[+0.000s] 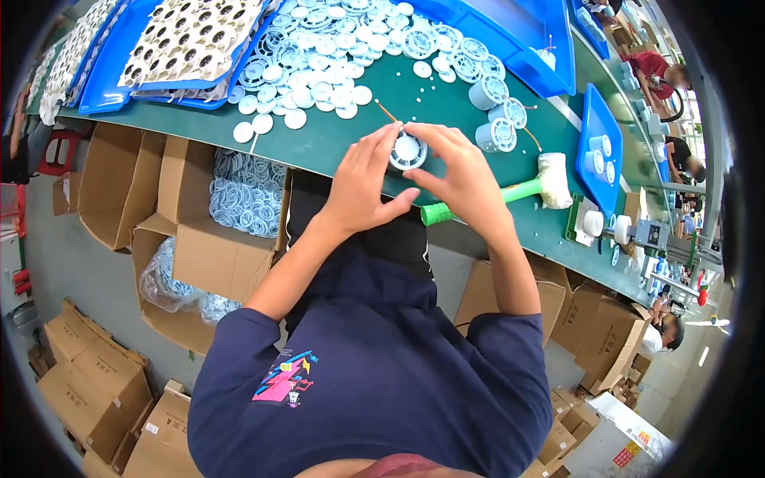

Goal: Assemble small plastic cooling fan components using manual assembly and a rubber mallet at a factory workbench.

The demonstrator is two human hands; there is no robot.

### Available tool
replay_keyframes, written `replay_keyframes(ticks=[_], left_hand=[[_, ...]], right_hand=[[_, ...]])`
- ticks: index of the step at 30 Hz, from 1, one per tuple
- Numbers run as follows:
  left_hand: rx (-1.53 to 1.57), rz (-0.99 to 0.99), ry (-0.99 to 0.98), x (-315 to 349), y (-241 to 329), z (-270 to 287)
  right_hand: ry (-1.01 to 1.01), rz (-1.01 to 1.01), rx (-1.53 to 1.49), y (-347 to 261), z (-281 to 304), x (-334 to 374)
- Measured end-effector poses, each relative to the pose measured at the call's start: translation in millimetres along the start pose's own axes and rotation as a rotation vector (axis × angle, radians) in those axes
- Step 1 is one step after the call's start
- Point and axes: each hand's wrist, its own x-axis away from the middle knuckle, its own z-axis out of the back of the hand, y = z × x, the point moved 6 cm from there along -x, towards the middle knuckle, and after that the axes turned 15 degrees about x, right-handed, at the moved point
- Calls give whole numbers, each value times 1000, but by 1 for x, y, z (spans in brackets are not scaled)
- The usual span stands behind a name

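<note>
A round light-blue plastic housing with a white disc in its middle (407, 150) stands at the near edge of the green table, between my two hands. The fingertips of my left hand (360, 182) press against its left and far rim, the thumb held away from it. My right hand (460, 169) curves round its other side, index finger at the far rim and thumb at the near rim. An orange wire (386, 110) sticks out behind the housing. Near my right wrist lies a mallet with a green handle (486, 201) and a wrapped white head (553, 181).
Loose white discs and light-blue rings (319, 68) cover the far table. Several similar housings (498, 135) stand to the right. Blue trays (601, 151) flank the work area, one holding a moulded pulp tray (187, 40). Open cardboard boxes (219, 255) stand below the table edge.
</note>
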Motion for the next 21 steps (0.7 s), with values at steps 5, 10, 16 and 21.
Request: replay_keyframes(ticks=[5,10,16,21], left_hand=[[143,91,-11,1,-13,-1],[130,153,15,3,-15,4],[183,155,3,-5,-15,-2],[265,286,-5,-4,-20,9]], right_hand=[[138,72,117,-6,1,9],[556,-758,97,68,42,86],[565,-1076,113,176,21,149],[884,-745,-712,153,18,154]])
